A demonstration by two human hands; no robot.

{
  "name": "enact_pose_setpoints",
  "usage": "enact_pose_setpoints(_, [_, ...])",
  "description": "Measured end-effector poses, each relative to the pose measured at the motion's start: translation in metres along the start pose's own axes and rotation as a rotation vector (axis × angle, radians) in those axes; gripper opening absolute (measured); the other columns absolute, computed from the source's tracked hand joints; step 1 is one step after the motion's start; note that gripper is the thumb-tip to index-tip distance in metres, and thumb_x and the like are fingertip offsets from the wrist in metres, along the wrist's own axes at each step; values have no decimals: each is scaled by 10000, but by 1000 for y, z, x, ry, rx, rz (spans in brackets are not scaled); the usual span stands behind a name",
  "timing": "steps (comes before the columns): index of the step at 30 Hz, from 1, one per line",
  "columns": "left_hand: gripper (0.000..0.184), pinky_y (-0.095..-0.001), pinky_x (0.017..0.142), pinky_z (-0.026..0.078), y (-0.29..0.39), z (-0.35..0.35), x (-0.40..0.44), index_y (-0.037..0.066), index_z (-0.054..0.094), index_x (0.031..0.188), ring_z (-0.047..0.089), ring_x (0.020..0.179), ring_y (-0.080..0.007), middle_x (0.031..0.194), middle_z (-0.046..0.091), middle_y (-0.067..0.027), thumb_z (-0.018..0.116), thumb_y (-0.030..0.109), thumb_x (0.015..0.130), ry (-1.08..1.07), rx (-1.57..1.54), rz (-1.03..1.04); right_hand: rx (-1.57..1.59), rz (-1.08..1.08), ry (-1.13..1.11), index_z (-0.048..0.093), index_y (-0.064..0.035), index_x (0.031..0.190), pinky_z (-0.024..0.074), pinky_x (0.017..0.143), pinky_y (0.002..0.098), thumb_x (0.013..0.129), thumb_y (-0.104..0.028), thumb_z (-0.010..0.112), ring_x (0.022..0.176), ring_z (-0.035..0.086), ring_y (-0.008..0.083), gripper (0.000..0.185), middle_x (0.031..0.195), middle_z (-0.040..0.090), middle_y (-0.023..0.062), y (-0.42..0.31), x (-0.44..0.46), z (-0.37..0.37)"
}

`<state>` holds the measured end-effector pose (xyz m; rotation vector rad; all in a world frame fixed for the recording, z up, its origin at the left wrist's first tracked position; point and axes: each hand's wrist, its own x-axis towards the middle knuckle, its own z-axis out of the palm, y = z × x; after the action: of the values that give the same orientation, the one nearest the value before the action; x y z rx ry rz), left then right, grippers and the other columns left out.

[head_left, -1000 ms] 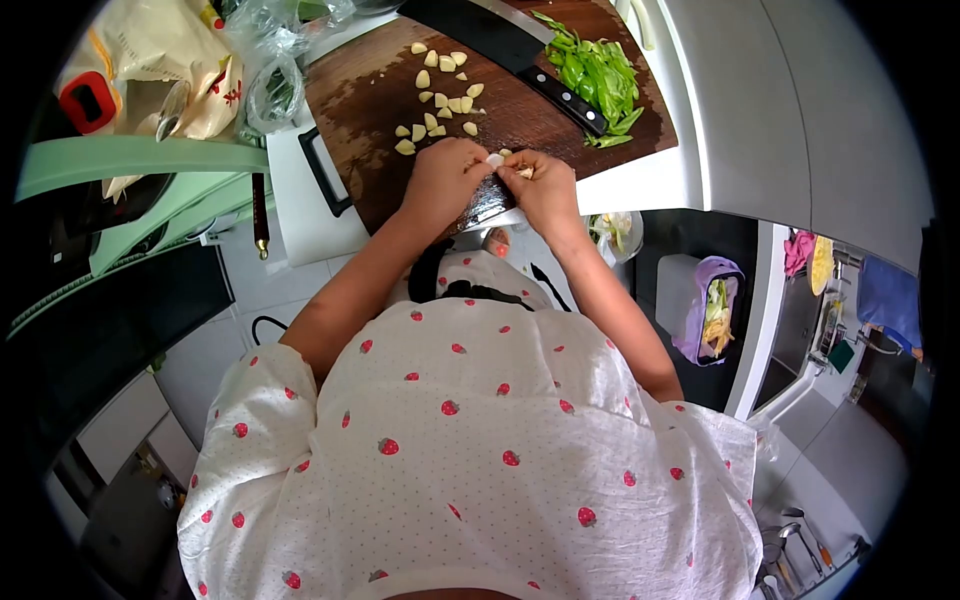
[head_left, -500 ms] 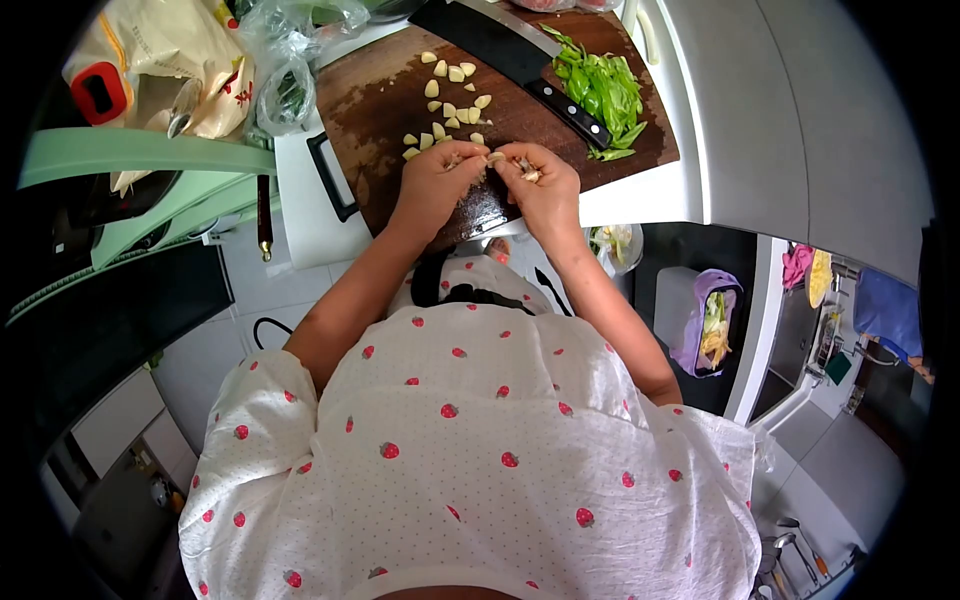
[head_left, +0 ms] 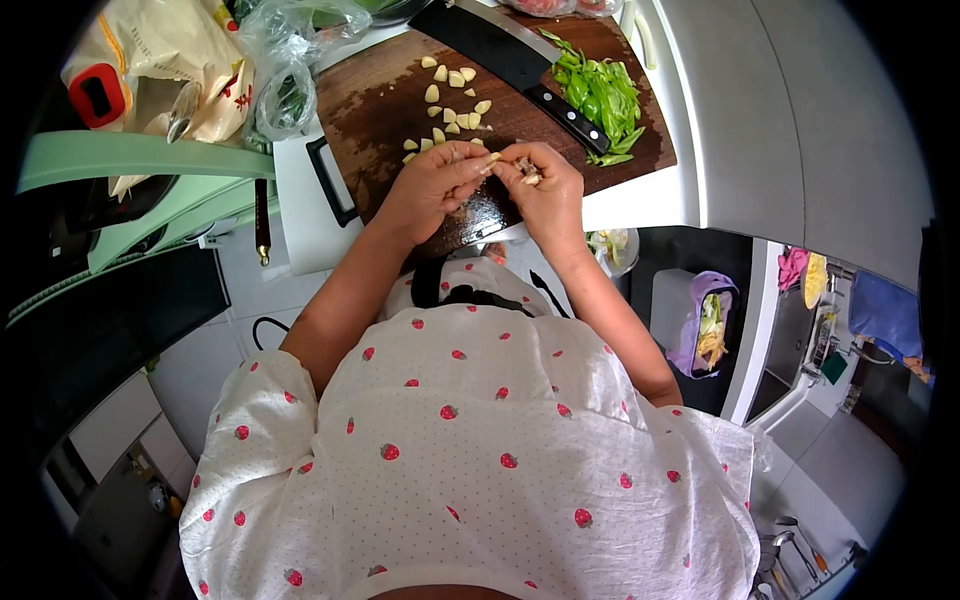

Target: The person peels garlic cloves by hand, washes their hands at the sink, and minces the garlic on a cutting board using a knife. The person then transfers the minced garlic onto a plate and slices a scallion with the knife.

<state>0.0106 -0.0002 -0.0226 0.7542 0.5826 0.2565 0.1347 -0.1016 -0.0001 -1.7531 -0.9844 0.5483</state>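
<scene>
Above the near edge of the wooden cutting board (head_left: 370, 100), my left hand (head_left: 440, 185) and my right hand (head_left: 545, 190) meet. Between their fingertips is a pale garlic clove (head_left: 492, 158), pinched from both sides. More garlic pieces with skin (head_left: 530, 175) sit in the curl of my right hand. Several peeled garlic pieces (head_left: 432, 94) lie scattered on the board beyond my hands. A cleaver (head_left: 520, 62) with a black handle rests across the board, beside a heap of sliced green peppers (head_left: 605, 100).
Clear plastic bags (head_left: 285, 95) and a cream-coloured package (head_left: 170, 60) lie left of the board. A purple-lined bin (head_left: 700, 335) holding vegetable scraps stands low on the right. A green rail-like edge (head_left: 150, 155) runs along the left.
My left hand has turned slightly and its fingers have shifted around the clove. My right hand stays almost in place, still gripping the clove.
</scene>
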Motion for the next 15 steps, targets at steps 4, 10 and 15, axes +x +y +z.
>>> enact_pose_setpoints(4, [178, -172, 511, 358, -3, -4, -2, 40, 564, 990, 456, 595, -38, 730, 525, 18, 609, 123, 838, 29, 141, 126, 430, 442, -130, 641, 6, 854, 407, 469, 205, 820, -70, 639, 523, 509, 67, 84, 698, 617, 51, -3, 3, -3])
enact_pose_setpoints(10, [195, -231, 709, 461, -4, 3, -2, 12, 594, 974, 583, 774, -109, 868, 618, -31, 631, 62, 790, 216, 570, 349, 640, 591, -172, 632, 35, 882, 414, 459, 190, 836, -65, 613, 502, 486, 66, 111, 709, 617, 54, 1, 7, -5])
enact_pose_setpoints(15, [210, -247, 723, 468, 0, 4, -2, 3, 631, 975, 609, 806, -147, 902, 636, -83, 637, 45, 769, 185, 813, 581, 658, 598, -160, 629, 39, 853, 407, 446, 189, 819, -27, 612, 489, 485, 68, 77, 692, 611, 63, 0, 11, -4])
